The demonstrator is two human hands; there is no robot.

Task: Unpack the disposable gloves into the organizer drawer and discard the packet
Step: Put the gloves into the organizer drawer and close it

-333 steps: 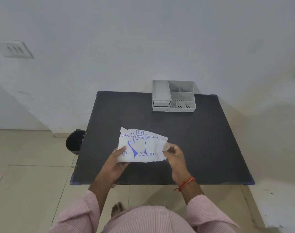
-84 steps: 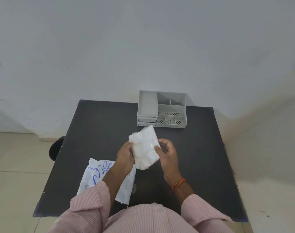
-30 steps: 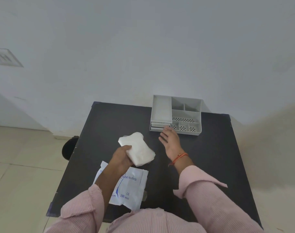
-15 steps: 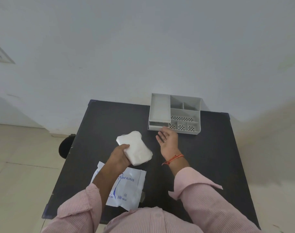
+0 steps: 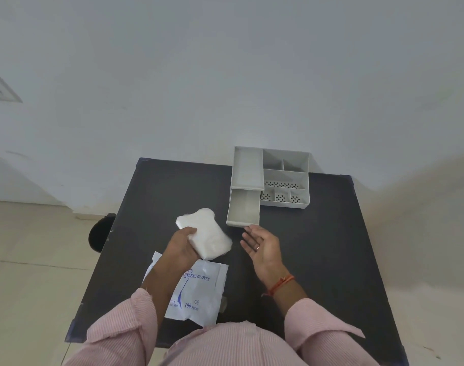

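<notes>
Since a half-second ago the drawer [image 5: 243, 210] has slid out of the organizer [image 5: 283, 178] toward the person. Just short of its front edge, the right hand [image 5: 262, 247] hangs loosely spread, palm up, holding nothing. Curled shut around the near end of the stack of gloves [image 5: 205, 233], the left hand [image 5: 182, 247] holds it above the table [image 5: 318, 247], long axis slanting toward the far left. Flat near the front edge lies the packet [image 5: 199, 291]; bare tabletop stretches to the right.
</notes>
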